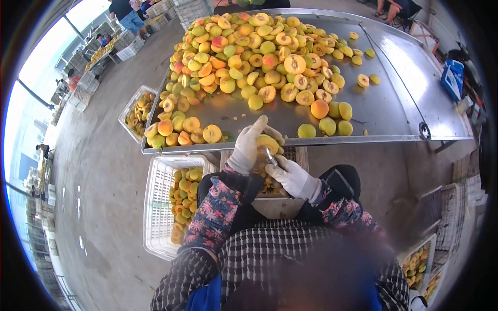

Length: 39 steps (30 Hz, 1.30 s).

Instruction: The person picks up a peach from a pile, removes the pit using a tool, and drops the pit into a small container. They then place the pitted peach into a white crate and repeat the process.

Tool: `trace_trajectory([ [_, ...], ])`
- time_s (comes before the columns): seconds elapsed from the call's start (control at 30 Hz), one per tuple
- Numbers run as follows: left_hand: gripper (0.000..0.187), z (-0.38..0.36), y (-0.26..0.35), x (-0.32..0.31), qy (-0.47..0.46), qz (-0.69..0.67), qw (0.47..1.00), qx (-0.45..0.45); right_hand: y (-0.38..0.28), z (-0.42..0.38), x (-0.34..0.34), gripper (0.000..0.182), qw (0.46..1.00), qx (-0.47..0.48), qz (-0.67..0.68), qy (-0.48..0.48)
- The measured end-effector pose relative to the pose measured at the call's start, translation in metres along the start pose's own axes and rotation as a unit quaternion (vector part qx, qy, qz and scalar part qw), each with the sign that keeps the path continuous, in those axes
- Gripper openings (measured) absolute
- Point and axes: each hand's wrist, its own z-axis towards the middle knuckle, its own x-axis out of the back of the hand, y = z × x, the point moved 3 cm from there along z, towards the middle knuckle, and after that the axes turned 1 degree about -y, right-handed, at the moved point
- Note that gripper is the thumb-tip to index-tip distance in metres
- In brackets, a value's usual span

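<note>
My left hand, in a whitish glove, grips a yellow peach just off the table's near edge. A small metal tool is in my gloved right hand, its shiny end against the peach. The tool's exact kind and most of its handle are hidden by the fingers. Below both hands stands a crate, with yellowish pieces partly showing in it. Ahead on the metal table lies a big heap of peaches, many halved with pits or hollows showing.
A white plastic crate of peach pieces stands at my left knee. Another crate sits at the table's left end. Several whole peaches lie by the near edge. A dark rod crosses the table. More crates stand at right.
</note>
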Motion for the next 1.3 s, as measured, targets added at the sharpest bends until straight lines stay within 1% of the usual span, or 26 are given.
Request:
trace_trajectory([
  [0.03, 0.055, 0.001, -0.005, -0.002, 0.018, -0.059, 0.998, 0.018, -0.012, -0.005, -0.002, 0.027, 0.987, -0.116, 0.111, -0.027],
  [0.07, 0.052, 0.002, -0.007, -0.004, 0.027, -0.095, 0.995, 0.026, -0.019, -0.01, -0.005, 0.025, 0.948, -0.228, 0.218, -0.052],
  [0.13, 0.048, 0.004, -0.01, -0.005, 0.045, -0.164, 0.984, 0.044, -0.025, -0.009, -0.008, 0.025, 0.942, -0.234, 0.239, -0.027],
  [0.17, 0.046, 0.003, -0.01, -0.006, 0.041, -0.169, 0.983, 0.051, -0.026, -0.009, -0.009, 0.026, 0.939, -0.238, 0.249, -0.015],
  [0.23, 0.044, 0.002, -0.007, -0.009, 0.033, -0.18, 0.981, 0.064, -0.024, -0.011, -0.005, 0.031, 0.907, -0.247, 0.339, -0.042],
  [0.27, 0.043, 0.003, -0.009, -0.01, 0.029, -0.206, 0.976, 0.062, -0.023, -0.013, -0.003, 0.033, 0.888, -0.251, 0.382, -0.056],
  [0.4, 0.039, 0.01, -0.02, -0.014, 0.02, -0.286, 0.956, 0.063, -0.012, -0.013, 0.005, 0.04, 0.827, -0.249, 0.486, -0.135],
  [0.5, 0.037, 0.009, -0.023, -0.016, 0.0, -0.305, 0.949, 0.075, -0.009, -0.017, 0.009, 0.038, 0.818, -0.253, 0.499, -0.137],
  [0.6, 0.035, 0.009, -0.023, -0.011, -0.012, -0.343, 0.935, 0.094, -0.013, -0.023, 0.011, 0.038, 0.801, -0.206, 0.529, -0.19],
  [0.63, 0.035, 0.008, -0.022, -0.01, -0.012, -0.361, 0.927, 0.101, -0.013, -0.023, 0.014, 0.038, 0.812, -0.205, 0.519, -0.172],
  [0.7, 0.036, 0.001, -0.012, -0.005, 0.087, -0.327, 0.941, 0.028, -0.011, -0.023, 0.022, 0.037, 0.831, -0.204, 0.499, -0.139],
  [0.73, 0.037, -0.002, -0.004, -0.002, 0.135, -0.306, 0.942, -0.012, -0.009, -0.024, 0.026, 0.034, 0.848, -0.201, 0.474, -0.127],
  [0.77, 0.037, -0.011, 0.006, 0.008, 0.128, -0.237, 0.963, -0.027, -0.007, -0.024, 0.028, 0.032, 0.886, -0.219, 0.396, -0.101],
  [0.8, 0.04, -0.017, 0.016, 0.025, 0.139, -0.147, 0.968, -0.146, -0.007, -0.025, 0.031, 0.031, 0.917, -0.236, 0.315, -0.072],
  [0.83, 0.036, -0.024, 0.024, 0.053, 0.176, -0.077, 0.971, -0.144, -0.008, -0.027, 0.035, 0.03, 0.939, -0.251, 0.231, -0.04],
  [0.87, 0.032, -0.031, 0.03, 0.091, 0.207, 0.133, 0.949, -0.199, -0.009, -0.028, 0.035, 0.029, 0.953, -0.272, 0.132, -0.029],
  [0.9, 0.03, -0.04, 0.036, 0.129, 0.266, 0.331, 0.873, -0.241, -0.002, -0.029, 0.037, 0.032, 0.968, -0.247, 0.023, -0.034],
  [0.93, 0.029, -0.048, 0.047, 0.147, 0.311, 0.322, 0.886, -0.118, 0.005, -0.03, 0.038, 0.035, 0.97, -0.205, -0.126, -0.028],
  [0.97, 0.032, -0.063, 0.07, 0.125, 0.34, 0.463, 0.818, -0.019, 0.009, -0.032, 0.037, 0.038, 0.949, -0.161, -0.271, -0.022],
  [1.03, 0.042, -0.062, 0.076, 0.135, 0.318, 0.599, 0.729, -0.095, 0.015, -0.035, 0.032, 0.042, 0.912, -0.166, -0.374, -0.032],
  [1.07, 0.044, -0.054, 0.076, 0.135, 0.302, 0.626, 0.709, -0.12, 0.017, -0.034, 0.032, 0.044, 0.89, -0.166, -0.424, -0.034],
  [1.13, 0.048, -0.023, 0.082, 0.107, 0.265, 0.677, 0.666, -0.169, 0.018, -0.031, 0.034, 0.046, 0.896, -0.166, -0.41, -0.047],
  [1.2, 0.055, 0.031, 0.072, 0.098, 0.183, 0.671, 0.684, -0.22, 0.019, -0.029, 0.036, 0.047, 0.895, -0.165, -0.41, -0.058],
  [1.23, 0.058, 0.06, 0.061, 0.099, 0.161, 0.678, 0.682, -0.224, 0.02, -0.028, 0.036, 0.047, 0.892, -0.165, -0.416, -0.063],
  [1.27, 0.059, 0.075, 0.061, 0.076, 0.139, 0.673, 0.703, -0.185, 0.021, -0.028, 0.036, 0.047, 0.889, -0.165, -0.422, -0.068],
  [1.3, 0.059, 0.095, 0.053, 0.068, 0.131, 0.662, 0.719, -0.167, 0.018, -0.027, 0.036, 0.047, 0.891, -0.171, -0.415, -0.071],
])
